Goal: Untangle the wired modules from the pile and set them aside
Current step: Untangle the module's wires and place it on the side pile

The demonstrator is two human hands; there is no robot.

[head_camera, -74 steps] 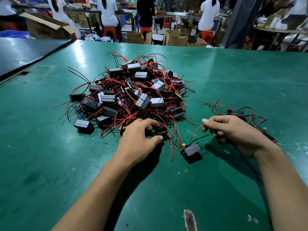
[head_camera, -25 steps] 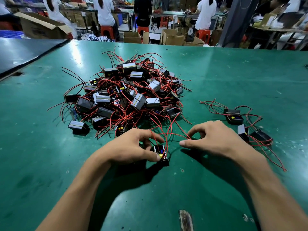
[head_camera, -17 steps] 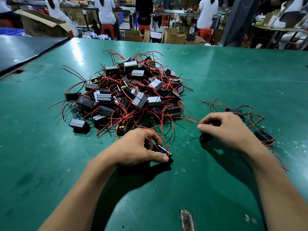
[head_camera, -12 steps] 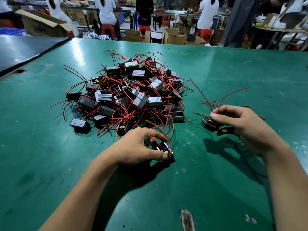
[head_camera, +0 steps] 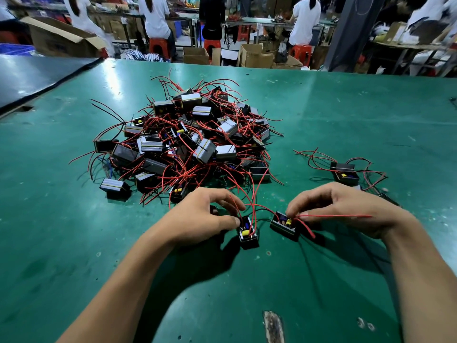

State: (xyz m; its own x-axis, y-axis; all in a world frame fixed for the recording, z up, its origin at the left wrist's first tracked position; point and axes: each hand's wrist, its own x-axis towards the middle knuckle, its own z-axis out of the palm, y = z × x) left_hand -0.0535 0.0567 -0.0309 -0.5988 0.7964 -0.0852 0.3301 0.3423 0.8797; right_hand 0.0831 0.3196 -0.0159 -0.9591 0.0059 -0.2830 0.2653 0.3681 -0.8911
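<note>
Right hand [head_camera: 346,209] has come back in from the set-aside side since half a second ago and now sits near left hand [head_camera: 202,216], which has barely shifted.

Left fingertips [head_camera: 233,222], thumb and forefinger, pinch the top edge of a small black open-topped plastic module [head_camera: 248,232] with a yellow part inside. It stands on the green table mat [head_camera: 74,231]. Right fingertips [head_camera: 294,211] pinch thin red wires [head_camera: 333,216] where they leave a second black open-topped module [head_camera: 284,223], just right of the first.

Red leads rise from the first module toward the tangled pile of black modules and red wires [head_camera: 188,144], near ahead. I cannot tell whether they are free. Freed modules [head_camera: 345,173] lie apart at right.

Handling, my read: the casings are light, rigid and easy to pin. The leads are thin and springy and snag readily. I would hold the casing and draw each wire along its length, never yanking at the joint.
</note>
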